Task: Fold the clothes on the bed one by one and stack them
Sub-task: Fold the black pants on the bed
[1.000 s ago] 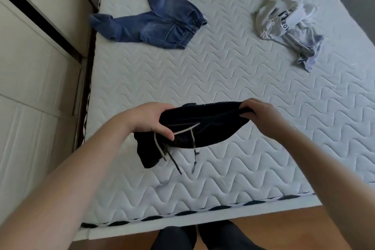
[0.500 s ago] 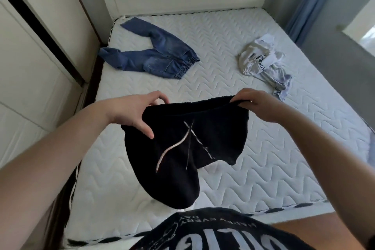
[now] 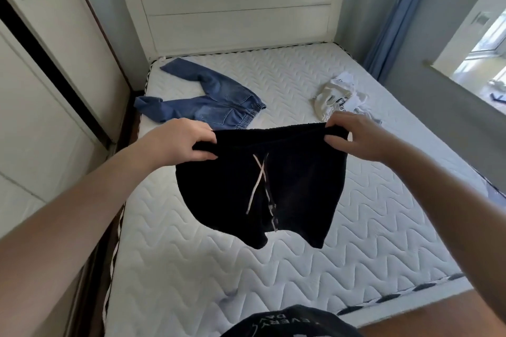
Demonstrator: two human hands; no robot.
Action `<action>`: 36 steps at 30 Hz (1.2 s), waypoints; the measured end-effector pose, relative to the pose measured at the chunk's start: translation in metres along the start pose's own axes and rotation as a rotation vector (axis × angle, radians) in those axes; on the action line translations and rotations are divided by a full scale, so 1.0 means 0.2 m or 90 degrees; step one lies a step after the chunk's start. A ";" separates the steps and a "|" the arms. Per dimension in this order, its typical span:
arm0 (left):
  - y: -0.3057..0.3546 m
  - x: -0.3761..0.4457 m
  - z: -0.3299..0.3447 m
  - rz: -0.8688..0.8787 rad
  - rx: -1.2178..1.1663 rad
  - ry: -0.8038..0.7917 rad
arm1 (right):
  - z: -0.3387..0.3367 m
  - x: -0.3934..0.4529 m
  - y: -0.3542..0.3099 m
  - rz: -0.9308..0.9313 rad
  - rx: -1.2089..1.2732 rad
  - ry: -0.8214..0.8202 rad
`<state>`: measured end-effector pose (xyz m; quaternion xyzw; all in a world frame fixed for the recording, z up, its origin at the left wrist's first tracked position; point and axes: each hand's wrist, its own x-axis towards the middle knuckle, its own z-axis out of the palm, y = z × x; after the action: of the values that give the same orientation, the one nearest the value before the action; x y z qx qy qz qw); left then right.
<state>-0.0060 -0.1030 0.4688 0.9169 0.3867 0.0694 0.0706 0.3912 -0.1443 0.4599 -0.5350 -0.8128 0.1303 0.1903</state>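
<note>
I hold black shorts (image 3: 295, 191) up in the air above the white quilted mattress (image 3: 273, 268). My left hand (image 3: 183, 142) grips the left end of the waistband and my right hand (image 3: 356, 137) pinches the right end. The shorts hang spread out, with a pale drawstring crossed down the front. Blue jeans (image 3: 210, 101) lie crumpled at the far left of the bed. A white and grey garment (image 3: 339, 98) with dark lettering lies bunched at the far right, partly behind my right hand.
A white headboard (image 3: 230, 8) closes the far end of the bed. Sliding wardrobe doors (image 3: 41, 85) run along the left side. A blue curtain (image 3: 397, 16) and a window ledge (image 3: 465, 85) stand on the right. Wooden floor (image 3: 438, 314) shows at the foot.
Both hands have lifted the black shorts off the mattress and pulled the waistband out wide, so the bunched shorts now hang open. The view has tilted up toward the headboard.
</note>
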 end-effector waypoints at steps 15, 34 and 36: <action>-0.15 -0.02 -0.09 -0.055 -0.192 0.068 | -0.01 0.02 0.03 0.038 -0.009 0.038; 0.27 0.55 0.04 -0.291 -0.613 0.021 | -0.36 -0.02 0.75 0.207 0.380 -0.023; 0.35 0.62 0.08 -0.312 -0.719 0.073 | -0.38 -0.01 0.79 0.235 0.500 -0.033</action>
<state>0.1306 -0.0635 0.4756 0.6169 0.4929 0.2947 0.5382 0.5561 -0.0830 0.4611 -0.5550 -0.5967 0.4748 0.3325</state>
